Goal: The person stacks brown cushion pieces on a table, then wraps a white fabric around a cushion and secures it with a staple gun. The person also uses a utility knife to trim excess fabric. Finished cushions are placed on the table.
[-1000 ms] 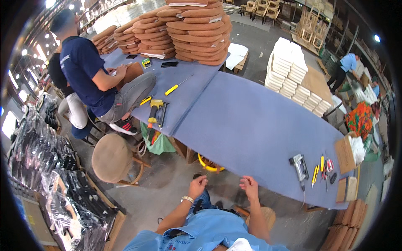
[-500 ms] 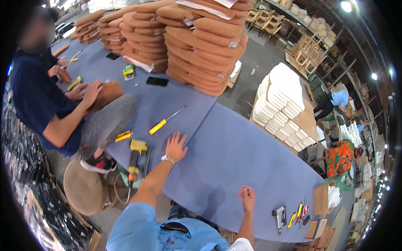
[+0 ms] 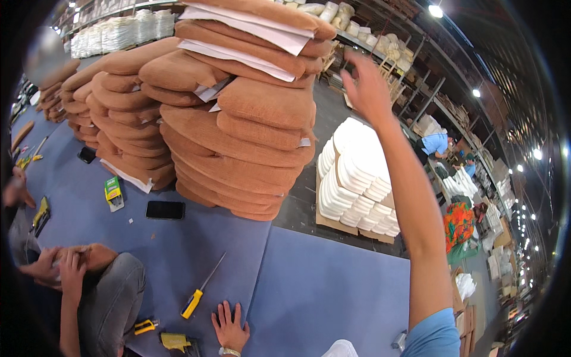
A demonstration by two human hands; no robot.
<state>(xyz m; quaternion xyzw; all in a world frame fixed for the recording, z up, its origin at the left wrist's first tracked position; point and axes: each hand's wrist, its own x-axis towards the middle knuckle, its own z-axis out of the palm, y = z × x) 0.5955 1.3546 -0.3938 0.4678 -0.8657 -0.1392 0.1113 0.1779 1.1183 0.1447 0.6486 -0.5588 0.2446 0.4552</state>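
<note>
My left hand (image 3: 230, 327) rests flat on the blue-covered table (image 3: 309, 285), fingers spread, holding nothing. Just beyond it lies a screwdriver (image 3: 192, 303) with a yellow handle. A yellow pneumatic gun (image 3: 175, 341) and a yellow utility knife (image 3: 146, 326) are to its left, the gun partly cut off by the frame edge. My right hand (image 3: 370, 89) is raised high with its arm stretched forward, thumb apart from the fingers and nothing in it. It is nearest to a tall stack of brown fabric seat cushions (image 3: 238, 149), white sheets between its upper layers, but appears apart from it.
At left, a seated co-worker's hands (image 3: 62, 268) are on a brown cushion piece (image 3: 98, 257). A black phone (image 3: 165, 209) and a small green-yellow box (image 3: 113, 190) lie before the stacks. White foam pads (image 3: 357, 160) stand on a pallet beyond the table. More people work at far right.
My right hand has risen from low over the table to beside the tall cushion stack. The view has moved closer to the stacks. My left hand stays flat on the table.
</note>
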